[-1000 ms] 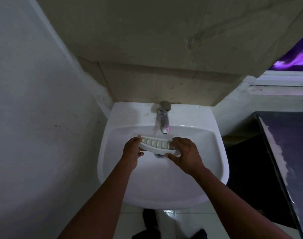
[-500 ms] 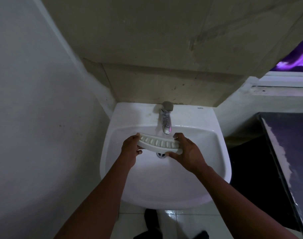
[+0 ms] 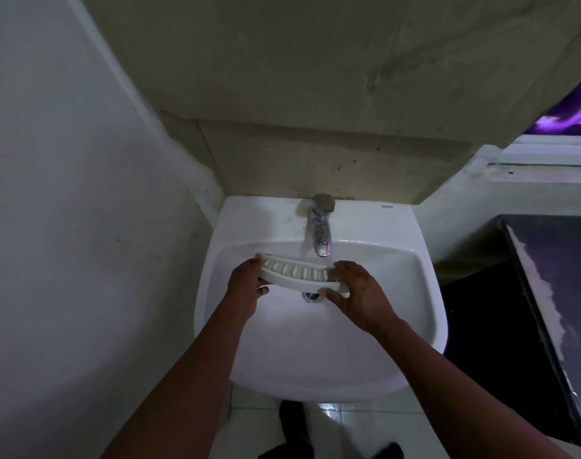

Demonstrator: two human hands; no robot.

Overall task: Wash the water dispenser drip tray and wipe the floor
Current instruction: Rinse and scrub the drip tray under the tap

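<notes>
A white drip tray, long and slotted along its top, is held level over the basin of a white wall-mounted sink, just below the spout of a chrome faucet. The left hand is clamped on the tray's left end, fingers curled over the far edge and thumb underneath at the near side. The right hand is closed on the tray's right end, fingers over the top and thumb pressed against the near rim. The tray sits right above the drain, which shows partly beneath its front edge. In this dim light it is hard to say whether water runs from the faucet. The sink is set against a stained beige wall, with a grey wall on the left. At the right stands a dark tabletop with a worn pale edge. Glossy white floor tiles show below the sink.
</notes>
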